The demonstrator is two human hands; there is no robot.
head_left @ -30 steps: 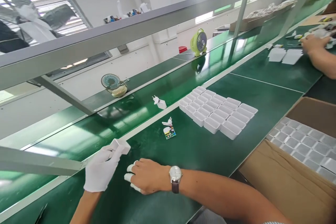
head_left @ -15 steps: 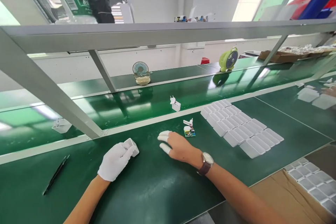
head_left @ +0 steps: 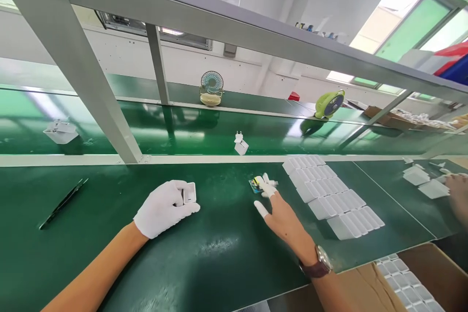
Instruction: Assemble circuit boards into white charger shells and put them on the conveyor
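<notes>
My left hand (head_left: 166,208), in a white glove, grips a small white plastic casing (head_left: 189,193) just above the green mat. Its thumb lies along the near side and the fingers curl behind. My right hand (head_left: 280,214), with white finger cots and a watch, reaches over a small circuit board (head_left: 255,185) with yellow and blue parts. The fingertips cover part of the board; thumb and fingers are apart. Right of it stand rows of white plastic casings (head_left: 331,185). A pair of black tweezers (head_left: 64,203) lies at the left.
Behind the mat runs a shiny green belt (head_left: 190,141) carrying a white plug adapter (head_left: 241,144) and another white part (head_left: 61,131). A shelf post (head_left: 95,83) rises at the left. Small fans (head_left: 211,88) stand behind. Another person's hand (head_left: 458,195) is at the right edge.
My right hand has moved right and onto the circuit board. My left hand still holds the casing, now turned with its opening more toward me. The camera view has tilted.
</notes>
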